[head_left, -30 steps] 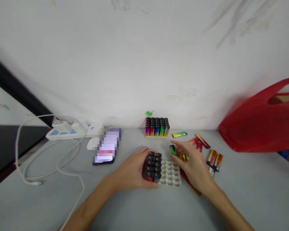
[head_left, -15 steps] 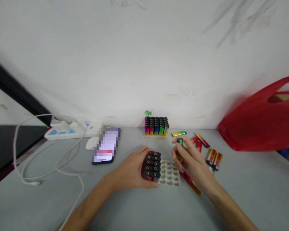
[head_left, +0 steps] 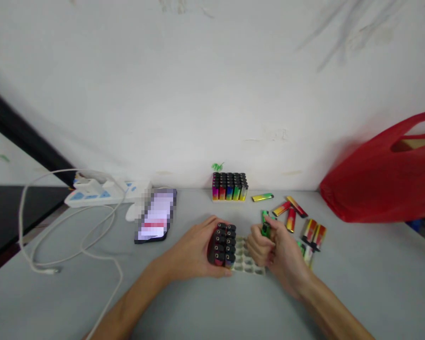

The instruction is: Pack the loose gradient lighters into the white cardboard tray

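Observation:
My left hand [head_left: 194,250] is wrapped round the left side of two columns of black-topped lighters [head_left: 230,241], which stand upright in a pale tray [head_left: 248,264]. Rows of hollow pockets show in the tray's right part. Above its right edge, my right hand [head_left: 278,250] is closed round a green lighter [head_left: 266,230], its top showing between thumb and fingers. Another green lighter [head_left: 265,215] is partly visible just behind that hand. Loose red and yellow lighters [head_left: 291,220] lie to the right, and more [head_left: 318,236] lie farther right.
A full block of colourful lighters [head_left: 230,187] stands by the wall, with a yellow-green lighter [head_left: 262,197] beside it. On the left are a phone [head_left: 157,215], a power strip [head_left: 106,192] and a looping white cable [head_left: 116,269]. A red bag [head_left: 378,184] sits at right.
My right hand has turned and closed more tightly round the green lighter. The red lighters that lay below it are out of sight, while more loose lighters show behind it. My left hand stays put.

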Demonstrator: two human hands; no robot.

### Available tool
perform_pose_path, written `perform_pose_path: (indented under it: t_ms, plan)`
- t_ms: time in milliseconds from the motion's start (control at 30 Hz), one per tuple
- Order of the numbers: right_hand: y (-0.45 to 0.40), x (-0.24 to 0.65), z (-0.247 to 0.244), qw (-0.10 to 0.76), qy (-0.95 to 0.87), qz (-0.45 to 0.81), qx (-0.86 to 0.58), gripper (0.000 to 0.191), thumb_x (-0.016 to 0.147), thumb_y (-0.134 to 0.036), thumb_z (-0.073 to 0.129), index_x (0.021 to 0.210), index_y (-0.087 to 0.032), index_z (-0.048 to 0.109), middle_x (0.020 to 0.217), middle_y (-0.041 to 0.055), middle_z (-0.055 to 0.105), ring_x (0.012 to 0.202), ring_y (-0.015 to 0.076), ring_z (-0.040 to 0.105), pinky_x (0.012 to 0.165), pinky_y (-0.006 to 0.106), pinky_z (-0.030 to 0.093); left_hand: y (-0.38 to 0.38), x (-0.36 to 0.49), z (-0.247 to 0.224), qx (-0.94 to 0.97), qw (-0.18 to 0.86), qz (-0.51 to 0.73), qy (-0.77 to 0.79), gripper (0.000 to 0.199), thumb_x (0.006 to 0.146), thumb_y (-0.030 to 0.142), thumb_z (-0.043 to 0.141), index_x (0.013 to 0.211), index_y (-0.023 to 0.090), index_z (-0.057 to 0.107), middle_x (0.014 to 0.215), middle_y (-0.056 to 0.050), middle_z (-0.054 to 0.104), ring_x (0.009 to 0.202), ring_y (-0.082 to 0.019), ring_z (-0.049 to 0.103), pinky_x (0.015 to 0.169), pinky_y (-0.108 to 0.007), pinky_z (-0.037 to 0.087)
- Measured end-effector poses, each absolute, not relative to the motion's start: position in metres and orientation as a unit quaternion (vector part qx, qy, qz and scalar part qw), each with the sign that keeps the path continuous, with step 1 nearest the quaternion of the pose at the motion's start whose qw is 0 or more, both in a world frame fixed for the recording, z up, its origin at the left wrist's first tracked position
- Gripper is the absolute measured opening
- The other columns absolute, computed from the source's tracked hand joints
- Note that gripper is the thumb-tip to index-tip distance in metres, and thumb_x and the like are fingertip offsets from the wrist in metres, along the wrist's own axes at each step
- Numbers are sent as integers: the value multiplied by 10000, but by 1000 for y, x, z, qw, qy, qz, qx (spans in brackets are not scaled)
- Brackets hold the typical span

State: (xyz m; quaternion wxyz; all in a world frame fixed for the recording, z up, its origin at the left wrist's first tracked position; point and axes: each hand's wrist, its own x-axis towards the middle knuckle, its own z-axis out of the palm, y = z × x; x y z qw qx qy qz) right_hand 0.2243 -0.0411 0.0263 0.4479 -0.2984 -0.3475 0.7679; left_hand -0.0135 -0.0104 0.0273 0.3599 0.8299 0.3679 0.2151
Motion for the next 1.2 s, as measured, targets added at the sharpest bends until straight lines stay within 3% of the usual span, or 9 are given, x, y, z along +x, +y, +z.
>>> perform_pose_path:
  t_ms: [167,300,433,600,767,833,967,1200]
  plan:
    - [-45,223,27,449,-322,782,-288,576,964,-626,632,608,-268,356,550,-105,196,496,109,105,464,288,130,-10,-13,29,832,363,214,362,781,679,362,1052,1329,237,637,1259,-63,686,1172,-330,699,1059,-442,545]
    - [-41,223,26,469,-307,778,-283,615,951,-660,684,616,-258,360,560,-111,180,504,104,83,456,270,118,-10,-13,29,831,362,213,365,788,674,357,1053,1338,243,645,1253,-62,687,1168,-332,698,1043,-438,550]
    - [-38,226,25,434,-308,798,-284,640,947,-724,697,642,-243,405,586,-108,203,511,100,89,449,249,110,-10,-13,29,830,363,214,366,784,668,353,1056,1328,242,649,1243,-58,690,1149,-326,702,1031,-434,553]
    - [-40,227,27,431,-309,799,-285,625,976,-770,641,697,-224,521,592,-87,302,506,105,228,477,231,251,-10,-12,29,829,364,217,364,805,656,331,1062,1339,242,645,1252,-55,690,1158,-327,702,1046,-437,548]
    - [-44,224,31,436,-334,775,-312,642,985,-779,631,685,-228,495,643,-42,464,507,110,402,502,244,371,-10,-12,30,831,362,213,366,781,665,326,1054,1328,232,653,1232,-57,685,1136,-324,703,1018,-434,557]
    - [-45,224,31,426,-336,779,-313,632,975,-793,638,723,-230,502,626,-59,441,484,97,342,479,230,328,-10,-12,29,830,363,213,365,789,670,338,1058,1337,236,649,1246,-59,686,1150,-324,700,1034,-438,552]
    - [-46,225,31,367,-319,805,-339,653,915,-819,704,754,-231,472,611,-116,249,509,79,122,448,207,138,-11,-13,29,828,364,215,368,792,665,348,1067,1326,237,647,1244,-57,688,1142,-319,702,1038,-439,548]
    - [-46,226,31,367,-347,791,-346,710,894,-854,664,680,-239,381,606,-120,176,507,76,87,444,224,93,-10,-13,27,829,361,221,365,826,654,357,1073,1350,230,647,1256,-62,693,1160,-332,702,1054,-452,543]
